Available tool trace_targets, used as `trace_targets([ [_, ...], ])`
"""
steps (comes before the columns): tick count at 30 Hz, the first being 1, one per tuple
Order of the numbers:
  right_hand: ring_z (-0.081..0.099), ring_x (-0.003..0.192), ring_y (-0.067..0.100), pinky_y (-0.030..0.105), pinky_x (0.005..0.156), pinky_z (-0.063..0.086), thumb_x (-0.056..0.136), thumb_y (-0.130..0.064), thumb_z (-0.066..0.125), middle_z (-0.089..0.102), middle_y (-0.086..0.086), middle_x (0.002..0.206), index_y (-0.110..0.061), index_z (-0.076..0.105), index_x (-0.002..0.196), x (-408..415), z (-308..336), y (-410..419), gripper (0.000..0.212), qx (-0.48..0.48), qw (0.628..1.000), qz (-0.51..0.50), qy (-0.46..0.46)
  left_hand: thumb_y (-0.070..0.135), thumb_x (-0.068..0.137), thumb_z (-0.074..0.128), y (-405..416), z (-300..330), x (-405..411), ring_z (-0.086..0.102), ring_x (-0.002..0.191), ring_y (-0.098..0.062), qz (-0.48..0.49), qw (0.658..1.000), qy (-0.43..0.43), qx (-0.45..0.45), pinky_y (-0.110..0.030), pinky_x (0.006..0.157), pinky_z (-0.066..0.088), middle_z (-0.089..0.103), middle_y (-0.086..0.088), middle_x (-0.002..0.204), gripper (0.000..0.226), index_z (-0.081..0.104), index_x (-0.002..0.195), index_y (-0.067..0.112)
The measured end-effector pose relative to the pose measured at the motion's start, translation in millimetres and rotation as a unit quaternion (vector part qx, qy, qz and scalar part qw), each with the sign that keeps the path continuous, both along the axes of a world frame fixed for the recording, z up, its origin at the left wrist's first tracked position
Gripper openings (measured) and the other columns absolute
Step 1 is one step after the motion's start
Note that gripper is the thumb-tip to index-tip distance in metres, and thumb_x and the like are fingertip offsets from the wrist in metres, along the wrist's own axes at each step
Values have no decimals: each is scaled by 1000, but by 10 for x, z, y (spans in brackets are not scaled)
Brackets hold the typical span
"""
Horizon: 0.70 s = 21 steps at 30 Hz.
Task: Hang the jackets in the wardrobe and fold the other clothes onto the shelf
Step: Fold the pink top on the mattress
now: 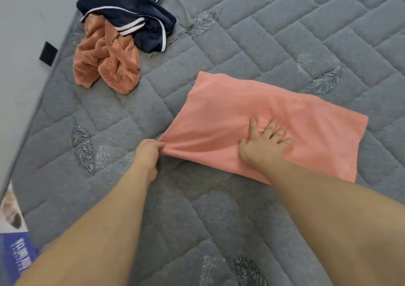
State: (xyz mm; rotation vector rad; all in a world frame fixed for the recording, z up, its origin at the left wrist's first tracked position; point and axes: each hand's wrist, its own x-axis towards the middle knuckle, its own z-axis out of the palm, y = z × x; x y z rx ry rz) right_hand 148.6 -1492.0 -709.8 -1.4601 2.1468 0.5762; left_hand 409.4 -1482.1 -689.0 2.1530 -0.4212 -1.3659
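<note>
A pink cloth (263,115) lies spread flat on the grey quilted bed (285,34), directly under and just beyond both hands. It looks already doubled into a rough rectangle, with its long axis running from the left hand away toward the far right, so the coming fold most likely turns on that line.

The left hand (148,152) is closed in a pinch on the cloth's near-left corner, thumb and fingers squeezed together on the fabric, which is drawn into small creases toward that grip. The right hand (265,143) lies flat on top of the cloth with its fingers spread and straight, pressing the middle of the near edge down; it holds nothing, only pins the fabric.

Since the left hand already has the corner and the right hand anchors the centre, the next move would probably be to carry that corner across, over the right hand's side, toward the far-right end. The right hand is the nearer one to the cloth's middle and to that far end.

Well beyond the left hand, near the bed's edge, a crumpled orange garment (105,64) lies touching a dark blue garment (131,7) with white stripes, not yet folded. No wardrobe or shelf is in view.
</note>
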Motion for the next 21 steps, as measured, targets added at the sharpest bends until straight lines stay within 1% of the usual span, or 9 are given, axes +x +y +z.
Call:
trace_targets([
  [2, 1, 146, 45, 70, 110, 1, 86, -46, 35, 2, 27, 159, -26, 25, 148, 62, 61, -221, 65, -47, 999, -2, 4, 9, 84, 61, -72, -27, -53, 42, 72, -19, 64, 998, 2, -12, -29, 58, 32, 48, -4, 77, 15, 55, 97, 16],
  [4, 3, 147, 43, 68, 111, 3, 83, -51, 39, 7, 28, 158, -20, 32, 142, 82, 100, -520, 66, -116, 993, -9, -19, 19, 79, 62, -86, -61, -120, 43, 69, -19, 100, 995, 25, 4, -29, 62, 35, 47, -3, 78, 19, 56, 98, 17],
  [6, -1, 148, 41, 65, 113, -1, 80, -64, 40, 1, 21, 161, -22, 19, 150, 82, 93, -847, 84, -164, 985, 44, -40, 30, 72, 63, -69, -138, -149, 43, 71, -20, 43, 999, 0, 8, -34, 66, 37, 48, -7, 77, 19, 57, 84, 18],
  [8, 6, 150, 34, 60, 116, -5, 76, -75, 37, 11, 15, 162, -23, 0, 156, 149, 69, -1156, 102, -163, 977, 128, -46, 34, 74, 70, -87, -217, -157, 47, 76, -20, -34, 999, -32, 15, -34, 67, 37, 51, -8, 80, 23, 55, 76, 17],
  [10, 29, 144, 29, 55, 117, 4, 72, -80, 41, 36, 13, 152, -20, 1, 156, 281, 21, -1378, 111, -127, 979, 146, -56, 39, 76, 74, -140, -285, -172, 58, 91, -25, -103, 992, -54, 44, -32, 70, 40, 61, -10, 100, 40, 61, 101, 9],
  [12, 43, 133, 31, 51, 111, 24, 69, -73, 54, 50, 12, 139, -16, 28, 145, 430, -14, -1484, 99, -98, 986, 106, -80, 41, 76, 73, -184, -264, -228, 62, 102, -29, -183, 975, -77, 98, -31, 71, 44, 63, -13, 116, 62, 56, 122, 3],
  [15, 54, 121, 31, 45, 101, 35, 72, -57, 57, 60, 10, 127, -17, 49, 124, 632, -1, -1493, 66, -72, 990, 85, -89, 25, 81, 72, -169, -147, -412, 62, 71, -20, -250, 959, 55, 122, -25, 59, 44, 66, -10, 92, 33, 62, 105, 5],
  [17, 57, 118, 32, 45, 102, 38, 78, -50, 51, 62, 12, 125, -16, 58, 122, 772, 52, -1442, 56, -46, 989, 105, -89, 15, 82, 69, -83, -49, -460, 44, 52, -14, -249, 950, 144, 119, -22, 51, 33, 56, -10, 77, 13, 59, 90, 13],
  [21, 60, 111, 35, 38, 84, 41, 89, -44, 40, 61, 17, 125, -10, 60, 120, 1109, 269, -1298, 50, -46, 987, 91, -125, 20, 90, 64, 185, 94, 3, 46, 62, -10, -174, 966, 184, 45, -25, 55, 32, 60, 0, 83, 7, 61, 96, 23],
])
